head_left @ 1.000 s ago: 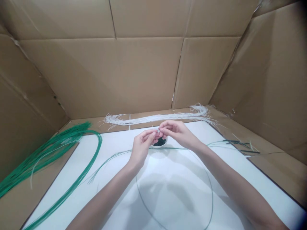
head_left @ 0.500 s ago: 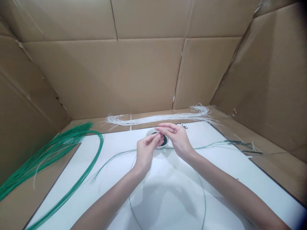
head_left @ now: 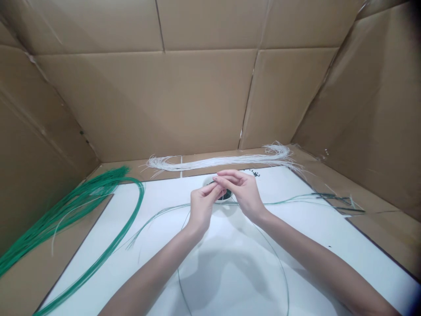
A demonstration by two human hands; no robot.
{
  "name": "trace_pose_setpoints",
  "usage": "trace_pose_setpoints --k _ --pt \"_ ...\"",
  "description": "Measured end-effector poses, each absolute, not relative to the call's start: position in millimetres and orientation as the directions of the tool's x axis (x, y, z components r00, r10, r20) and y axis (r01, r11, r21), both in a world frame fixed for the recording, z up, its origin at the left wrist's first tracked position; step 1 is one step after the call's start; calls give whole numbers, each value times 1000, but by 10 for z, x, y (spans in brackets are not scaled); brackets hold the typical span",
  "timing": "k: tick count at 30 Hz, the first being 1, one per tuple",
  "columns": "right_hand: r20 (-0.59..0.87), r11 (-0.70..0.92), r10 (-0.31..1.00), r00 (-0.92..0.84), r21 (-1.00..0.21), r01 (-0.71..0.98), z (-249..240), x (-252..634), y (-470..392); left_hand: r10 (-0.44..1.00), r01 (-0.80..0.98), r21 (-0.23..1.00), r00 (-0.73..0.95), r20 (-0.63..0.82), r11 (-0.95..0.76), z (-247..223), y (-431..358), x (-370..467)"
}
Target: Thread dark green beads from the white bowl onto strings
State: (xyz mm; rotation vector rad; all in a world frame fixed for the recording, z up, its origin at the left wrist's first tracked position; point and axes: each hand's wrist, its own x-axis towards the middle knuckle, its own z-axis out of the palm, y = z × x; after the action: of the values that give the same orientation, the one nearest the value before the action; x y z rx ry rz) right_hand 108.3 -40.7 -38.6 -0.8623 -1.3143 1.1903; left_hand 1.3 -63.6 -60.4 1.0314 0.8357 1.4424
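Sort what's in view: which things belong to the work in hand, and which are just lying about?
In use, apparently:
left hand, pinching a pale strand
right hand, close beside it
white bowl of dark bits, behind the hands
green loop, seemingly running to the hands

Just lying about, it seems:
green bundle
white bundle
dark sticks
scattered dark specks

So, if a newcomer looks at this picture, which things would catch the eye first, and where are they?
Probably the bright green strand bundle, sweeping along the left side and looping onto the white surface. Next, the left hand and right hand, close together at centre by a small bowl of dark bits. Beyond them, a white strand bundle lies before the cardboard wall.
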Motion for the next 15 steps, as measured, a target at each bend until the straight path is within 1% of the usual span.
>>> trace_pose_setpoints --k 4,6,8,10,11,12,13,14,15 --pt "311 303 937 -157 -950 -77 -351 1118 -396 988 -308 941 16 152 -139 -589 -647 15" --pt "350 347 926 -145 -937 -42 -315 1148 -381 989 -268 954 25 144 -132 -560 -651 16" --pt "375 370 921 -108 -927 -58 -258 1207 -345 986 -175 977 97 138 -120 -475 -648 -11" --pt "401 396 916 -16 -910 -120 -179 1311 -287 956 12 994 276 103 -110 -315 -638 -102" --pt "421 425 905 56 -893 -149 -133 1380 -254 912 139 985 410 35 -100 -212 -632 -182" --pt "439 458 888 137 -872 -172 -84 1459 -221 864 272 954 502 -28 -126 -101 -627 -290" --pt "450 487 869 207 -851 -195 -35 1545 -193 833 389 906 548 -80 -169 7 -627 -428" --pt "455 513 850 266 -831 -217 13 1633 -171 822 481 852 557 -118 -204 102 -632 -597" --pt "459 532 835 304 -814 -233 56 1718 -157 846 542 811 521 -115 -223 177 -645 -798"
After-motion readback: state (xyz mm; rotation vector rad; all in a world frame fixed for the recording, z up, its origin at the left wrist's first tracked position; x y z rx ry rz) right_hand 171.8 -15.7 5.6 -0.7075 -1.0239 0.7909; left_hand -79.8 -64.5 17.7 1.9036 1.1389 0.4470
